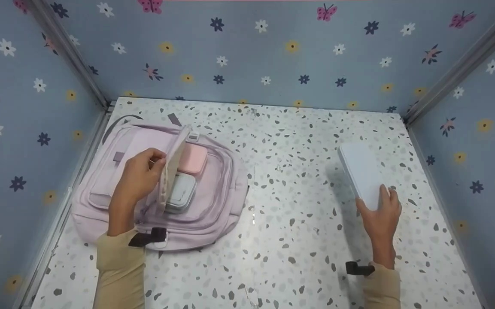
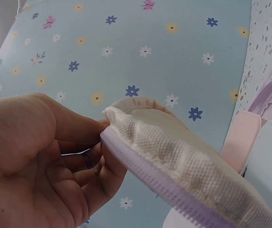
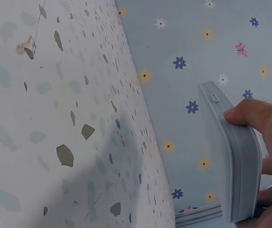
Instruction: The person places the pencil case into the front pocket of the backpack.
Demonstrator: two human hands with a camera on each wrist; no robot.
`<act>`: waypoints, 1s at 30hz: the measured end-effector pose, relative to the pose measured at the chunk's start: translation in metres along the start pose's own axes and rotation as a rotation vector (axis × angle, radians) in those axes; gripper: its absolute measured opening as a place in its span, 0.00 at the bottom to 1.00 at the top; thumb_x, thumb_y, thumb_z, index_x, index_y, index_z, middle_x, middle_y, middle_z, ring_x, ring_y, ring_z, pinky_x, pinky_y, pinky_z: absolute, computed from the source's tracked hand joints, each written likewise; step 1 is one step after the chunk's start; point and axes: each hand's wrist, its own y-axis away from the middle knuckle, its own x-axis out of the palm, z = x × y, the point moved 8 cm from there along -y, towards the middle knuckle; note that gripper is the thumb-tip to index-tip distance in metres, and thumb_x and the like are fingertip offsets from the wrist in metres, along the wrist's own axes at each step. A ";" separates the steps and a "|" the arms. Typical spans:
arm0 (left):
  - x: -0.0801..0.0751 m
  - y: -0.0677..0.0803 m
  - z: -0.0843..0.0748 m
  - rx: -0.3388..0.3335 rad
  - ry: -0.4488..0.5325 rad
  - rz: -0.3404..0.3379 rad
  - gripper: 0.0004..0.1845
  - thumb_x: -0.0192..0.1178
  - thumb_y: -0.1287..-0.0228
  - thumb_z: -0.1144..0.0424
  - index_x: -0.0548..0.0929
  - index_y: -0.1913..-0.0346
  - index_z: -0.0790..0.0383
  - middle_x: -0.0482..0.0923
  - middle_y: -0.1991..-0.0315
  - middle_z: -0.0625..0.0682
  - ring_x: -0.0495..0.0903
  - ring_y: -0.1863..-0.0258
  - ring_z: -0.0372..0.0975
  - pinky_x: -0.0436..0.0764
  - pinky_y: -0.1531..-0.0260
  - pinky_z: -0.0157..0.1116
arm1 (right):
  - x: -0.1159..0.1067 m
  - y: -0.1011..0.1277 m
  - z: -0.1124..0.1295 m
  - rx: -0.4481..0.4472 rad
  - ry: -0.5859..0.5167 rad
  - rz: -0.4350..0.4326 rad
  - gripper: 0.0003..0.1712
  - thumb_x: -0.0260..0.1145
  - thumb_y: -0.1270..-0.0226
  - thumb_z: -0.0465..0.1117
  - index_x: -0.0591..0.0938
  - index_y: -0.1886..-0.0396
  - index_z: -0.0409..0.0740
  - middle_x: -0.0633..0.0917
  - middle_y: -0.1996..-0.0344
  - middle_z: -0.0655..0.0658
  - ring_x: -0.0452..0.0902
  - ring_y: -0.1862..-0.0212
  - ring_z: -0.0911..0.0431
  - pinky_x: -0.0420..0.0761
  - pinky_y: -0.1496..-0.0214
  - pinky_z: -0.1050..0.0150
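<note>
- Pale grey-blue and hard-shelled, the flat case [image 1: 362,174] was held above the right side of the terrazzo tabletop [image 1: 299,206], gripped at its near end by the right hand [image 1: 380,216].
- In the right wrist view the thumb [image 3: 250,114] was seen pressed on the case's [image 3: 233,161] broad face with the other fingers curled under it, so the grip was closed around the case.
- The case was judged rigid, light and rather smooth; a hold across the narrow near end, thumb on top, was judged secure, though slipping could be risked on the sleek shell.
- A lilac backpack [image 1: 101,189] was seen lying flat at the left of the table, its front pocket opened.
- The padded pocket flap [image 1: 171,171] was pinched upright by the left hand [image 1: 138,178]; its mesh lining and zip edge [image 2: 174,156] were judged soft and floppy.
- Inside the pocket a pink case [image 1: 192,159] and a grey-white case [image 1: 182,193] were seen lying side by side, touching.
- Blue floral walls [image 1: 247,56] enclosed the table on three sides.
</note>
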 end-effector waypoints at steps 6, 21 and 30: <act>0.000 -0.001 0.001 -0.004 -0.002 0.002 0.13 0.48 0.28 0.65 0.77 0.50 0.70 0.79 0.58 0.63 0.76 0.60 0.50 0.72 0.60 0.44 | 0.009 0.002 0.013 -0.026 -0.007 0.027 0.42 0.73 0.49 0.39 0.69 0.35 0.32 0.67 0.37 0.29 0.62 0.38 0.34 0.62 0.38 0.38; -0.002 -0.001 0.000 -0.003 0.007 -0.013 0.12 0.49 0.29 0.66 0.78 0.52 0.70 0.79 0.59 0.63 0.76 0.61 0.50 0.72 0.59 0.43 | 0.036 0.009 0.054 -0.110 -0.063 0.087 0.42 0.75 0.50 0.41 0.70 0.35 0.35 0.69 0.38 0.33 0.64 0.37 0.39 0.65 0.36 0.42; -0.001 -0.001 0.001 0.013 0.001 -0.014 0.12 0.48 0.28 0.66 0.77 0.51 0.70 0.79 0.59 0.63 0.76 0.63 0.48 0.72 0.62 0.41 | 0.046 0.015 0.074 -0.141 -0.099 0.133 0.43 0.75 0.50 0.43 0.69 0.33 0.38 0.68 0.36 0.35 0.62 0.36 0.41 0.64 0.35 0.41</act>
